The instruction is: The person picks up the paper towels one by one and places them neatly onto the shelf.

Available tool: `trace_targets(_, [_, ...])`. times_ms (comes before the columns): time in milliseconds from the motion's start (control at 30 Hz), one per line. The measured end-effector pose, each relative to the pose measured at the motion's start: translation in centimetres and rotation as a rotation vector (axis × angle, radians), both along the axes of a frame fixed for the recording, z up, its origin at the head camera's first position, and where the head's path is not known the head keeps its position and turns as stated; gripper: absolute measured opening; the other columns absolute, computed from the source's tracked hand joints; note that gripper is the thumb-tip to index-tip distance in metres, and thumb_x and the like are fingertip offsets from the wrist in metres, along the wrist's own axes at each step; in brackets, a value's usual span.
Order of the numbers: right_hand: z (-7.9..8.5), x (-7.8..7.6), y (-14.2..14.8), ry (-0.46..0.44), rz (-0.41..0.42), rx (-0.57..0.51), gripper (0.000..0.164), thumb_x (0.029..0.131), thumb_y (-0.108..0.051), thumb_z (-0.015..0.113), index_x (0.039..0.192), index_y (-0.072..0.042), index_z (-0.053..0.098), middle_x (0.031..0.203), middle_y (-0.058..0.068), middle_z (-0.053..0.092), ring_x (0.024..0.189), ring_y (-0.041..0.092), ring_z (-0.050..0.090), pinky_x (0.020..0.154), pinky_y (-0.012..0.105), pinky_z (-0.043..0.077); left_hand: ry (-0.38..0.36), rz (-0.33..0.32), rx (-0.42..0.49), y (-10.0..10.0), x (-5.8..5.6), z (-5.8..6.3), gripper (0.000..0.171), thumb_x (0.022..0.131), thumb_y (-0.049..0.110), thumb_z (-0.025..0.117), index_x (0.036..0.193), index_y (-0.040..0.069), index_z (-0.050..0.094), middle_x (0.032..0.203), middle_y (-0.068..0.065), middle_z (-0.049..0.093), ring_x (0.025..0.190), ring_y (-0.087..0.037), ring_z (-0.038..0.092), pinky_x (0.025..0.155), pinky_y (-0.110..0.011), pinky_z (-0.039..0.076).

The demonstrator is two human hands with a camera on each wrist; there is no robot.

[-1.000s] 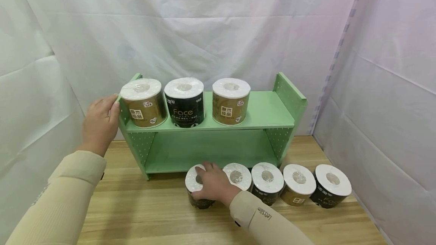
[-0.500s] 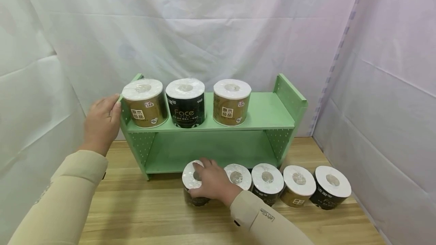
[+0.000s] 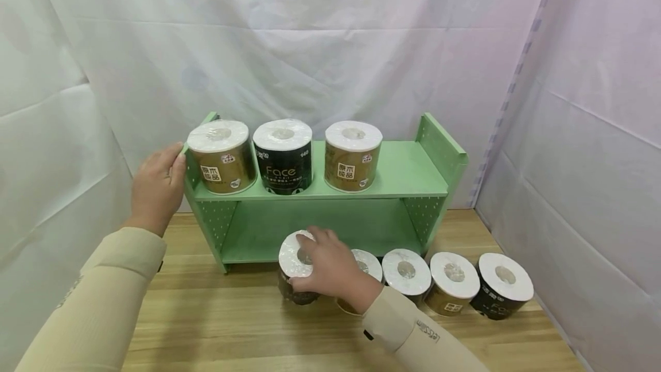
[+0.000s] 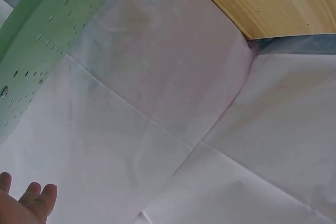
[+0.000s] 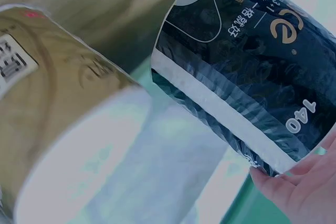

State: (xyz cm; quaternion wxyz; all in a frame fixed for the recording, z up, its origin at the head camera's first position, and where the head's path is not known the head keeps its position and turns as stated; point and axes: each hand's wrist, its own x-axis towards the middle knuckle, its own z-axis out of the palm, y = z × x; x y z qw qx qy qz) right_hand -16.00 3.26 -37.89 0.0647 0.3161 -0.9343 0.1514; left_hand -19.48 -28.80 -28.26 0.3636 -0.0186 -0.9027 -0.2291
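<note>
My right hand (image 3: 333, 263) grips a black-wrapped toilet roll (image 3: 295, 260) from above, fingers over its white top. In the right wrist view that black roll (image 5: 247, 66) is tilted, fingertips at its top edge and its underside toward the wood. A gold-wrapped roll (image 5: 52, 98) stands beside it there; in the head view my hand partly covers this neighbouring roll (image 3: 369, 260). At the left, my left hand (image 3: 157, 185) holds the edge of the green shelf's side panel (image 3: 206, 223). Several of its fingers (image 4: 44, 200) show in the left wrist view, below the perforated panel (image 4: 50, 30).
On the upper board of the green shelf (image 3: 408, 171) stand a gold roll (image 3: 224, 168), a black roll (image 3: 284, 168) and another gold roll (image 3: 353, 159). Along the wooden table (image 3: 217, 326) at right are a black roll (image 3: 406, 273), a gold roll (image 3: 453, 283) and a black roll (image 3: 501, 289). White cloth hangs around.
My right hand has shifted the black roll slightly up and toward the shelf, away from its neighbour. The left hand stays at the side panel.
</note>
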Motion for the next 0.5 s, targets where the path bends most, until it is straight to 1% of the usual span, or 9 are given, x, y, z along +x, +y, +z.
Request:
trace_targets(200, [1.9, 0.5, 1.3, -0.008, -0.019, -0.022, 0.083, 0.070, -0.057, 0.072, 0.139, -0.016, 0.051, 0.142, 0.011, 0.045, 0.125, 0.035, 0.046, 0.089, 0.049, 0.050, -0.010, -0.001, -0.002, 0.0, 0.0, 0.0, 0.045, 0.104, 0.028, 0.034, 0.134, 0.001, 0.053, 0.130, -0.026, 0.055, 0.119, -0.048, 0.049, 0.101, -0.060, 0.036])
trace_targets(500, [4.2, 1.0, 3.3, -0.010, -0.053, -0.062, 0.082, 0.070, -0.054, 0.072, 0.140, -0.015, 0.051, 0.143, 0.012, 0.044, 0.125, 0.036, 0.045, 0.087, 0.053, 0.049, -0.017, -0.005, 0.009, -0.1, 0.0, 0.0, 0.045, 0.104, 0.029, 0.035, 0.135, 0.002, 0.053, 0.131, -0.026, 0.055, 0.120, -0.048, 0.049, 0.100, -0.061, 0.036])
